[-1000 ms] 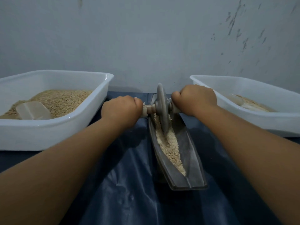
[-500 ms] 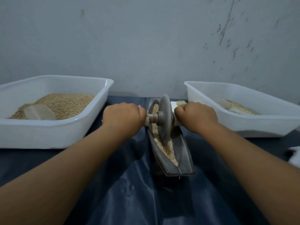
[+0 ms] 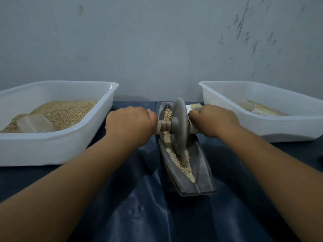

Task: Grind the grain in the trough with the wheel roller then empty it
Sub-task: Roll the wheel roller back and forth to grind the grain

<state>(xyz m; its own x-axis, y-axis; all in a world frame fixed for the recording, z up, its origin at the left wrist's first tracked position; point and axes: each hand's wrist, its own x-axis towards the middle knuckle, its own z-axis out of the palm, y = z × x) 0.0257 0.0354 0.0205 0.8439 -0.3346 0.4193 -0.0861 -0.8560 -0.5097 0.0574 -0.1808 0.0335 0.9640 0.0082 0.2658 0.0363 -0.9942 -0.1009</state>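
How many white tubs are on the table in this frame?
2. One tub sits left of the trough, holding grain and a scoop. The other tub sits right of it, cut off by the frame edge. More could lie outside the view.

Trough (image 3: 202,173) between 2 tubs (image 3: 52,147) (image 3: 288,127); brush (image 3: 195,106), perhaps, behind.

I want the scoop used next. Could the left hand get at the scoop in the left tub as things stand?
Probably yes: the scoop lies uncovered on the grain in the open left tub, but the left hand grips the roller's handle first.
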